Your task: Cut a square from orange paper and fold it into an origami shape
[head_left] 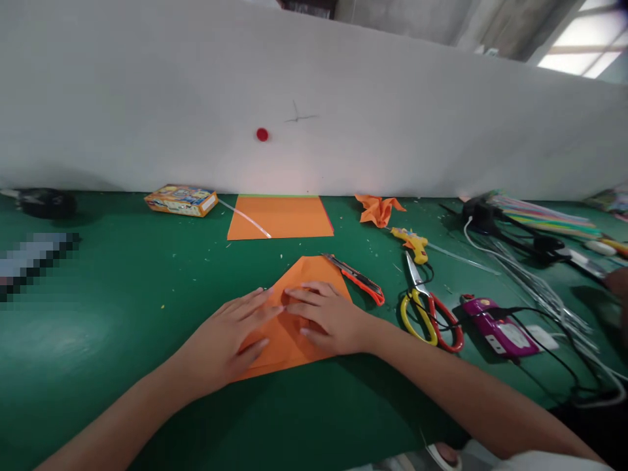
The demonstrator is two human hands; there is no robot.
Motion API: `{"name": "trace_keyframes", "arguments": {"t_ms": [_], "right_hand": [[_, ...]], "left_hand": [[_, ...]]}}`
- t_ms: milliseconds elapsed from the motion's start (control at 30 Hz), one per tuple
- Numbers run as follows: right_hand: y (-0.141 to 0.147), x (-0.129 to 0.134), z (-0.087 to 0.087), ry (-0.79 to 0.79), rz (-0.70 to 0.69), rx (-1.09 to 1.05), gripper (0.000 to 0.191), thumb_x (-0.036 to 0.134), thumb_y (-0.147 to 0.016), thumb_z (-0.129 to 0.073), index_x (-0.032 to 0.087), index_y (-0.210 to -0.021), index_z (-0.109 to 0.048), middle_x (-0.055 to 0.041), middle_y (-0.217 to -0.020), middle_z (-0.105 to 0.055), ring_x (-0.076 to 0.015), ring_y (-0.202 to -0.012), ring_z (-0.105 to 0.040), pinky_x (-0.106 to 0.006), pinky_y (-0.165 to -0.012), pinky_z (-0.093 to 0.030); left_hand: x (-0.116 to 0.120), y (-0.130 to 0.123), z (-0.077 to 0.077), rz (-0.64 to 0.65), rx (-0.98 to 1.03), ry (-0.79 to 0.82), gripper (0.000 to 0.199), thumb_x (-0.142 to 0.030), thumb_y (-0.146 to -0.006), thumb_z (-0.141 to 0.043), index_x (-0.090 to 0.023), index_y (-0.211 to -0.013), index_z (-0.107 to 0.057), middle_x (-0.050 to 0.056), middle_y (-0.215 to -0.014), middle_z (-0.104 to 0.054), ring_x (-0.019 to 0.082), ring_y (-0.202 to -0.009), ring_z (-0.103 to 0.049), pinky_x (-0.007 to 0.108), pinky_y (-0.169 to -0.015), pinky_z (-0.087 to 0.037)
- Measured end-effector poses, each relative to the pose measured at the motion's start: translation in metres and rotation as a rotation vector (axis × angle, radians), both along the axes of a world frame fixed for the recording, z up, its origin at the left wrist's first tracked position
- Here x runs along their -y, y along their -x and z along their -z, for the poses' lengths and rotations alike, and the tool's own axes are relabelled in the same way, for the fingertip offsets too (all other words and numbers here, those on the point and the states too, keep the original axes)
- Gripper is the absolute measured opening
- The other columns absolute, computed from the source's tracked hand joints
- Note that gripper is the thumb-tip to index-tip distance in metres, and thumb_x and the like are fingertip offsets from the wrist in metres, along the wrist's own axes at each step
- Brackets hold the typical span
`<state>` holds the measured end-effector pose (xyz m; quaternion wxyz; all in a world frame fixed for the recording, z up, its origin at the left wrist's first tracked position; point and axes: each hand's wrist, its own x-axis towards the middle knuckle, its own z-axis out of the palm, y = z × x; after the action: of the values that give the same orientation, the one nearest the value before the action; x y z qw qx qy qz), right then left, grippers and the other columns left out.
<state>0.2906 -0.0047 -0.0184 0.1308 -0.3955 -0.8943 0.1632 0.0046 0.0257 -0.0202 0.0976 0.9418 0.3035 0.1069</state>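
orange paper (pixel 294 341), folded, lies on the green table (pixel 147 281) under both hands. the left hand (pixel 234 335) and right hand (pixel 338 320) are open, palms down, gripping nothing. to press well, one should pin the paper while the other rubs each fold. mind the cutter (pixel 360 279) at its edge.

No text is legible. The box (pixel 180 199) carries multicoloured printing (possibly lettering), too small to read. The white panel (pixel 161 98) bears a thin, dark, cross-like mark (pixel 297 119).
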Motion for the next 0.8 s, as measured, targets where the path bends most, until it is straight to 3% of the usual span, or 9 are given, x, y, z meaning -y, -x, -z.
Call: {"name": "trace_keyframes", "arguments": {"t_ms": [300,433,633,800], "right_hand": [[-0.004,-0.001,-0.002,0.013,-0.032,-0.008,0.051,0.032,-0.1,-0.052,0.022,-0.15,-0.052,-0.0086,-0.163,-0.041,-0.0323,-0.144,-0.033,-0.054,-0.119,-0.026],[-0.005,-0.002,-0.004,0.014,-0.037,-0.011,0.049,0.023,-0.099,-0.047,0.024,-0.148,-0.054,-0.0078,-0.162,-0.043,-0.0297,-0.144,-0.034,-0.052,-0.118,-0.027],[-0.007,-0.003,-0.004,0.016,-0.055,-0.035,0.048,0.019,-0.098,-0.044,0.023,-0.143,-0.058,-0.0073,-0.161,-0.044,-0.029,-0.143,-0.037,-0.052,-0.117,-0.028],[-0.008,-0.005,-0.001,0.009,-0.064,-0.033,0.052,0.015,-0.094,-0.046,0.024,-0.143,-0.058,-0.0057,-0.162,-0.043,-0.0284,-0.144,-0.036,-0.051,-0.118,-0.029]], "left_hand": [[0.01,-0.005,0.003,-0.001,-0.1,-0.031,0.053,-0.036,-0.106,-0.043,-0.031,-0.159,-0.037,0.008,-0.169,-0.029,0.03,-0.152,-0.035,0.054,-0.121,-0.035],[0.015,-0.004,0.003,0.018,-0.099,-0.049,0.057,-0.038,-0.106,-0.045,-0.031,-0.161,-0.032,0.007,-0.17,-0.026,0.03,-0.153,-0.034,0.053,-0.123,-0.033],[0.019,0.002,-0.002,0.084,-0.1,-0.053,0.079,-0.056,-0.096,-0.06,-0.033,-0.163,-0.026,0.006,-0.172,-0.016,0.036,-0.156,-0.024,0.056,-0.122,-0.032],[0.018,0.003,-0.007,0.098,-0.114,-0.063,0.07,-0.056,-0.101,-0.054,-0.036,-0.162,-0.028,0.003,-0.168,-0.032,0.032,-0.154,-0.031,0.051,-0.119,-0.037]]}}
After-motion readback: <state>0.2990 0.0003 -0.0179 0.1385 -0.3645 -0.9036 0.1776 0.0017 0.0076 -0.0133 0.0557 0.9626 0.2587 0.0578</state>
